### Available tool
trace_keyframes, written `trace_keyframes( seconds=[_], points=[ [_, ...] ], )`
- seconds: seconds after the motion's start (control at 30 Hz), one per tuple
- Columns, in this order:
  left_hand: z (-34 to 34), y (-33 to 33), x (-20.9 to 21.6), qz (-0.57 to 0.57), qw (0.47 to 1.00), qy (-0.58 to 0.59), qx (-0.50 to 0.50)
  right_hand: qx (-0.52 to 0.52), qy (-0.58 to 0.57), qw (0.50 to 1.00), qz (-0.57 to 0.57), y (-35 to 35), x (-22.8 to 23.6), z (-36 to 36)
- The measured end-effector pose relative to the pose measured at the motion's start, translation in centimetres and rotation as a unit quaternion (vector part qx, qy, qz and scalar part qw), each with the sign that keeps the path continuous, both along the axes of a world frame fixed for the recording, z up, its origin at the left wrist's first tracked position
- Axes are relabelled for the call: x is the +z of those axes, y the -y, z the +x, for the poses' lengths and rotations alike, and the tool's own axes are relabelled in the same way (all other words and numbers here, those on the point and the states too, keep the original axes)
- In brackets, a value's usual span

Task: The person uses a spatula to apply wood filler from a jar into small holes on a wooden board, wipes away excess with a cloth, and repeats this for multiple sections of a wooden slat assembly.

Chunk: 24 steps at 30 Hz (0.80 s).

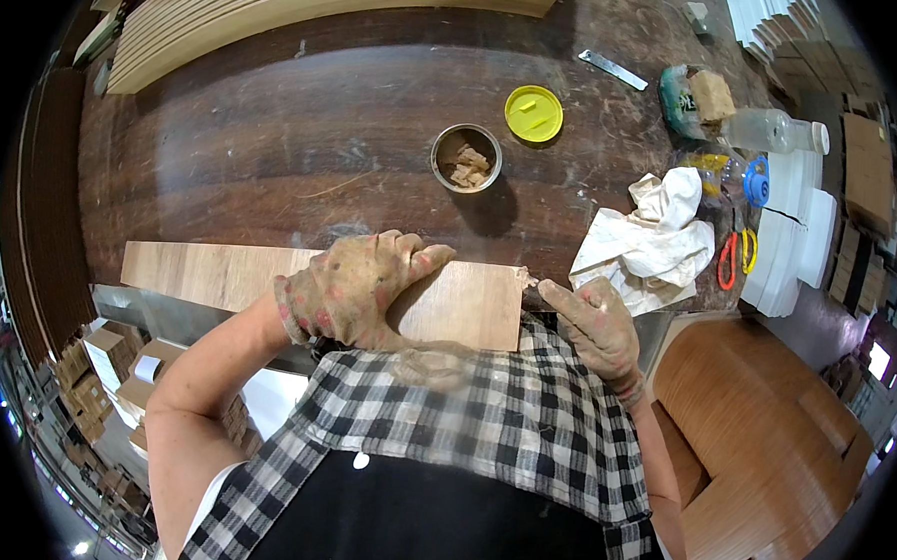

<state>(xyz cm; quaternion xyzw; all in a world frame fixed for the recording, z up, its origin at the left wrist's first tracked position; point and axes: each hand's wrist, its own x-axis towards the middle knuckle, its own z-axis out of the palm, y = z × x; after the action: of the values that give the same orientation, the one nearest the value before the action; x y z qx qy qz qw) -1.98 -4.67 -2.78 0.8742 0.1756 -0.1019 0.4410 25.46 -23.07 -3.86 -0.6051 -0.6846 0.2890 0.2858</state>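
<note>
A long light-brown wooden board [477, 306] lies along the near edge of the table, its near side against my checked apron. My left hand [358, 288], in a stained work glove, is closed over the board with the thumb toward its right end. At the board's far right corner sits a small lump of tan filler paste [525, 276]. My right hand [597, 327], also gloved, is beside that corner, index finger stretched toward it and other fingers curled; what they hold is hidden. Beyond the board stands an open can [466, 159] with brown paste inside.
Near the can lies a yellow lid [534, 114]. To the right are a crumpled white cloth [650, 239], scissors [729, 260], a clear bottle [760, 130] and a blue-capped bottle [713, 174]. A metal strip [614, 70] and stacked wooden slats [320, 14] occupy the far side.
</note>
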Motion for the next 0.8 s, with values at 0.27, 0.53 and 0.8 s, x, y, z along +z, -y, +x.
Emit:
trace_keyframes(
  seconds=[0.27,0.53,0.8],
  points=[
    [0.5,-0.4,0.1,0.041,0.999,-0.009,0.008,-0.042,-0.019,0.998,-0.037,-1.1,1.2,0.2],
    [0.6,-1.0,-1.9,0.033,0.999,0.001,0.024,-0.036,0.028,0.999,-0.027,-1.7,0.1,0.1],
    [0.8,0.3,-6.2,0.15,0.987,0.033,0.055,-0.105,0.041,0.994,0.0,-0.9,-2.2,-0.3]
  ],
)
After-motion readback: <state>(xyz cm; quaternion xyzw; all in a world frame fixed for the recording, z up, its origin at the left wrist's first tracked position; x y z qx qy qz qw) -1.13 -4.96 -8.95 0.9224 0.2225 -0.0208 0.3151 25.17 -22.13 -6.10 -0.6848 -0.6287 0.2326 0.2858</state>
